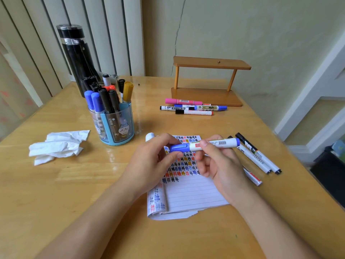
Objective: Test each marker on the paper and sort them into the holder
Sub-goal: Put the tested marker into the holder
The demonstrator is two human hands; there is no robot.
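Note:
A white marker with a blue cap [211, 144] lies level above the lined notepad [190, 193], held by both hands. My left hand [149, 163] pinches its blue cap. My right hand [218, 163] grips the white barrel. The pad's upper half carries rows of coloured test marks. The blue pen holder [116, 126] stands to the left with several markers upright in it. More markers [192, 107] lie at the back, and three others [257, 156] lie right of the pad, one partly under my right hand.
A crumpled white tissue [57, 146] lies on the wooden table [74, 193] at the left. A black bottle [76, 57] stands behind the holder. A small wooden shelf [209, 81] sits at the back. A white rounded object [150, 136] peeks out behind my left hand.

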